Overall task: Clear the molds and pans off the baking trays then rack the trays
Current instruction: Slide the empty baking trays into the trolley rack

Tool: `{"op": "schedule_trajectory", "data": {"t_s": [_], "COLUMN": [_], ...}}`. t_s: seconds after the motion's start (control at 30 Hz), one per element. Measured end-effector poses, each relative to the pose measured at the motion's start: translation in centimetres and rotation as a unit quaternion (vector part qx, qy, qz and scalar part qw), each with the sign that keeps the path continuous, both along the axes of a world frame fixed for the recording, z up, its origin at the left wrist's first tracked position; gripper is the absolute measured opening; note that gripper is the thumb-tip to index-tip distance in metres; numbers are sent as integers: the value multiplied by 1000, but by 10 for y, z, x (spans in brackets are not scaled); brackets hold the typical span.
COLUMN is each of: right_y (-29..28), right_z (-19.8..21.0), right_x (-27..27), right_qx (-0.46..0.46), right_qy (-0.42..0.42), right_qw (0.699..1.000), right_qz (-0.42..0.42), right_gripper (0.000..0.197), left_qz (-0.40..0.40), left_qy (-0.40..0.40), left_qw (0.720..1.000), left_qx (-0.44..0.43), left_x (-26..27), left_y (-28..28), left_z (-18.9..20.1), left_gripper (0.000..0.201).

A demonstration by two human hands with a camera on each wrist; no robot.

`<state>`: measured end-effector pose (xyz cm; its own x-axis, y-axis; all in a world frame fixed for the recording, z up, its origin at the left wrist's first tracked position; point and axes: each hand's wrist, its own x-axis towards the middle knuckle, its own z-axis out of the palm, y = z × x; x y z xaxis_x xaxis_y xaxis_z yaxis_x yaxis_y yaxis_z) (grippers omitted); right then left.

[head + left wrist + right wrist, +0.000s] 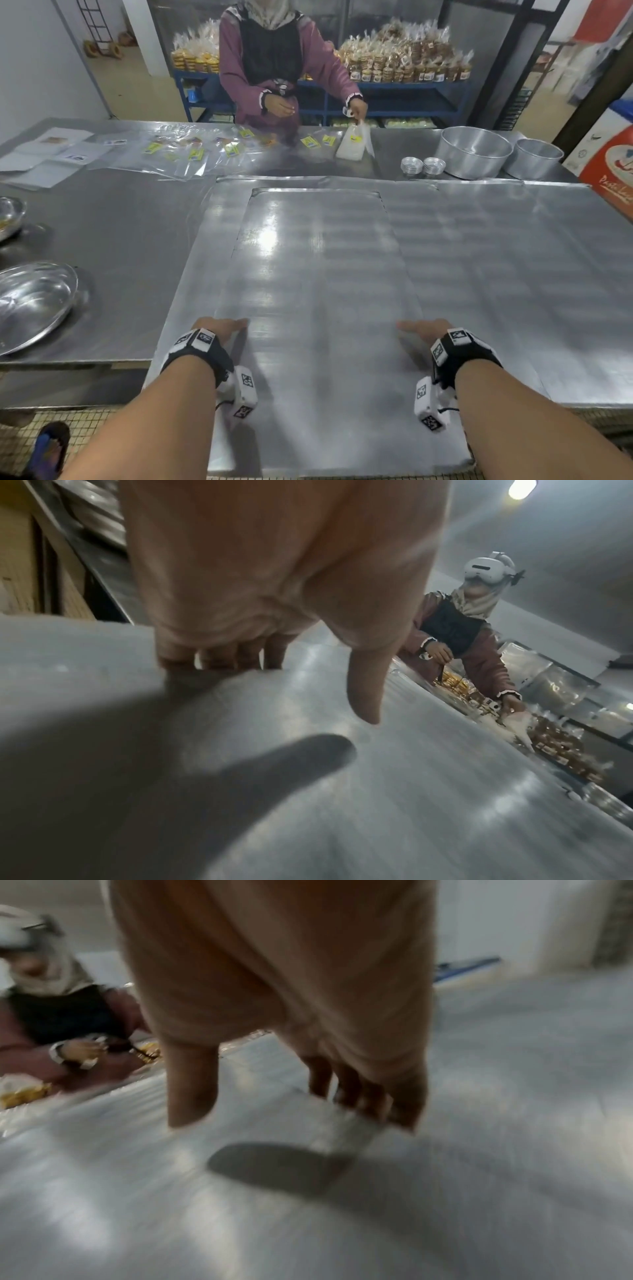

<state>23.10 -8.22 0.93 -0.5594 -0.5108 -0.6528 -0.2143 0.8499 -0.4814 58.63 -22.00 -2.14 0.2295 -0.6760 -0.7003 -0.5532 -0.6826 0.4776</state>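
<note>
Hands first: the left hand and the right hand each grip a side edge of the top baking tray, thumbs lying on its upper face and fingers curled under the rim, as both wrist views show. That tray sits between the two hands and reaches away from them, its near end overhanging the table edge below the wrists. It rests on a wider layer of trays that spreads out to the right of the right hand. Left of the left hand, on the steel table, lies a shiny round pan. Far beyond the fingertips stand two small stacks of molds and, to their right, two deep round pans. Farther still, plastic bags are scattered, and another person stands across the table holding a filled bag.
</note>
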Motion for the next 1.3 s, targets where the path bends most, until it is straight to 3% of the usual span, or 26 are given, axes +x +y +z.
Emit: {"op": "schedule_trajectory", "data": {"t_s": [0.1,0.2,0.27,0.37,0.53,0.63,0.7,0.83,0.93,1.03,1.1,1.17,1.3], "right_y": [-3,1,4,11,25,38,51,77,97,123,147,172,231], "right_z": [-12,-17,-14,-17,-10,-10,-15,-13,-6,-1,4,10,20], "right_x": [12,17,23,30,38,42,42,40,36,27,22,19,11], "right_qx": [3,-60,-56,-51,-31,-26,-48,-86,-122,-151,-173,-181,-194], "right_qy": [53,78,64,92,45,15,9,0,-2,25,30,17,43], "right_qw": [998,994,993,993,992,980,969,942,917,881,859,851,789], "right_qz": [-23,-49,-80,-45,-112,-197,-244,-325,-381,-448,-480,-493,-581], "right_gripper": [48,38,38,37,21,37,50,53,51,31,32,48,37], "left_qz": [42,73,95,114,136,131,122,96,63,26,2,-18,-66], "left_qy": [-2,-12,-3,10,40,49,55,76,94,111,124,133,158], "left_qw": [999,997,995,992,987,985,984,983,983,981,979,976,971], "left_qx": [-24,-38,-42,-51,-73,-97,-115,-134,-145,-157,-163,-169,-164], "left_x": [-9,-10,-6,-1,4,2,-3,-20,-40,-64,-85,-106,-152], "left_y": [5,9,12,13,18,17,16,13,13,15,21,31,59], "left_z": [-4,-7,-6,-11,-10,-9,-6,7,17,25,31,38,46], "left_gripper": [93,83,65,58,70,52,36,37,45,50,51,59,77]}}
